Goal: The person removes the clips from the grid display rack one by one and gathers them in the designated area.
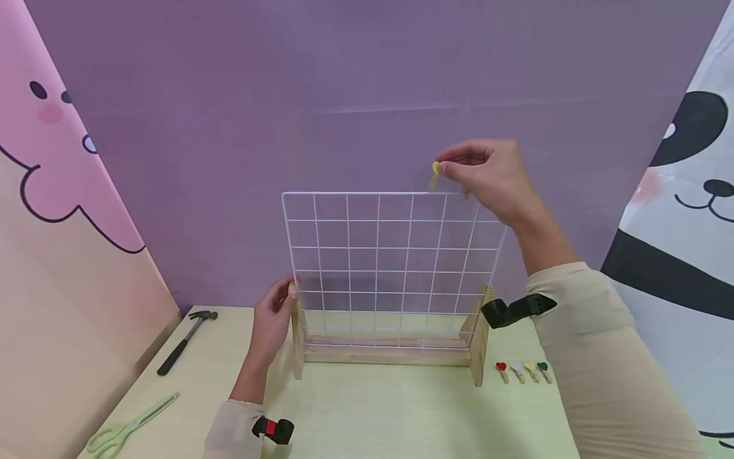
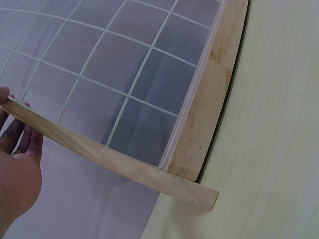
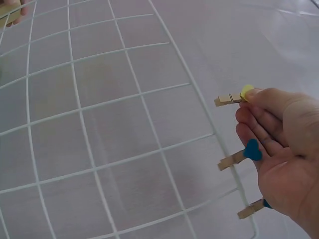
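Observation:
My right hand pinches a small wooden clothespin with a yellow heart between thumb and forefinger. The peg's tip is at the top bar of a white wire grid; whether it touches cannot be told. Beside it on that bar, in the right wrist view, are a clothespin with a blue heart and another blue-topped clothespin, partly behind the hand. The grid stands upright in a wooden stand. At the stand's left post, my left hand grips the upper end, thumb opposite fingers.
Right of the stand lie several heart clothespins: red, pale lilac, yellow and green. A hammer and green scissors lie at the table's left. A purple backdrop hangs behind the grid.

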Demonstrator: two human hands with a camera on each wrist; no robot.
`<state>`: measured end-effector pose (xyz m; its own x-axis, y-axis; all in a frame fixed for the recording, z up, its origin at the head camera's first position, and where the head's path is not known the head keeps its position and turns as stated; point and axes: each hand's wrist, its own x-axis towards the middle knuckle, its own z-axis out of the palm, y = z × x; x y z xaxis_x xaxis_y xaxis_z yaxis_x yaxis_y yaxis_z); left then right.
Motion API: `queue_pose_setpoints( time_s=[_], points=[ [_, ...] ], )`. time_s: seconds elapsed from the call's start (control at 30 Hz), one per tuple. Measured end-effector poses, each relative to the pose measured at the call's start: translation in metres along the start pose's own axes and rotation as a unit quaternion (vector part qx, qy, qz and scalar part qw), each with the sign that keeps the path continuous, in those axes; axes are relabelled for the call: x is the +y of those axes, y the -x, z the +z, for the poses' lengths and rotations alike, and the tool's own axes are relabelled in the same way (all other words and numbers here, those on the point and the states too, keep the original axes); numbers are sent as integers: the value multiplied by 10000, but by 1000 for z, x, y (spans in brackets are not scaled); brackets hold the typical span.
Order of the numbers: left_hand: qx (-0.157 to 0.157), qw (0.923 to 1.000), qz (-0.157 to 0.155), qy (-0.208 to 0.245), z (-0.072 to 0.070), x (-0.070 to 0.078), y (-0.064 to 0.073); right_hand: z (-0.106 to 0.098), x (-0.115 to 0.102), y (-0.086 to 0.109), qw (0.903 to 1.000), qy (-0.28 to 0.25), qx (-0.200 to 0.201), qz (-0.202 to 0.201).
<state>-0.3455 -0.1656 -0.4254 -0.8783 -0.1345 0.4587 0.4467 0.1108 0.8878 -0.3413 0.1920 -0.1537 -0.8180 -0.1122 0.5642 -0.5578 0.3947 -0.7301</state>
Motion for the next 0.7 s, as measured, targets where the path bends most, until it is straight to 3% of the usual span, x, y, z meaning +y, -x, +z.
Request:
queue_pose_setpoints(
  time_s=[0.33, 0.7],
  points=[
    [-32, 10000, 26, 52, 2, 0, -1, -14, -9, 8, 9996, -164, 30, -243],
    [-81, 9999, 39, 64, 2, 1, -1, -30, -7, 28, 9993, 72, 46, -377]
  ],
)
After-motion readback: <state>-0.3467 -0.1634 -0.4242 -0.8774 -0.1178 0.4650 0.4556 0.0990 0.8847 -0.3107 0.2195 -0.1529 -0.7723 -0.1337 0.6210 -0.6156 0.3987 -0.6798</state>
